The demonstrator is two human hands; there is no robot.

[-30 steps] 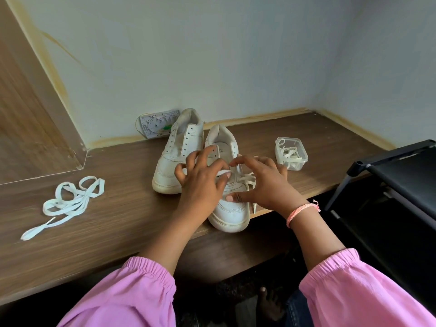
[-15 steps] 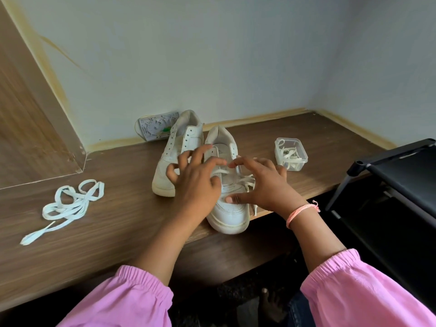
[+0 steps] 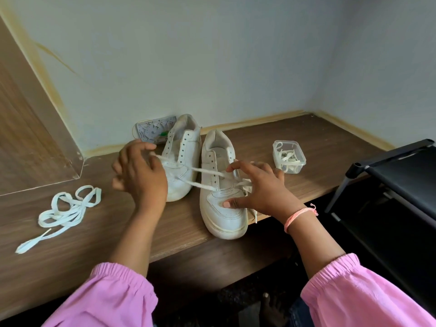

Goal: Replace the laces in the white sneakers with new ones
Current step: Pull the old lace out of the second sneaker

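Observation:
Two white sneakers stand side by side on the wooden shelf [image 3: 188, 234]. The left sneaker [image 3: 181, 161] has bare eyelets. The right sneaker [image 3: 220, 192] sits at the shelf's front edge with a white lace [image 3: 200, 172] running through its lower eyelets. My left hand [image 3: 139, 171] pinches that lace and holds it stretched out to the left, across the left sneaker. My right hand [image 3: 259, 187] rests on the right sneaker, thumb pressed on the toe, fingers spread over the eyelets and the lace's other end.
A loose white lace [image 3: 63, 213] lies in a heap on the shelf's left. A small clear plastic box [image 3: 289, 156] holding laces stands at the right. A patterned packet [image 3: 153, 129] leans against the wall behind. A black rack [image 3: 396, 182] stands at the right.
My left hand has moved left and back from the right sneaker's eyelets, drawing the lace out across the left sneaker. My right hand stays on the right sneaker.

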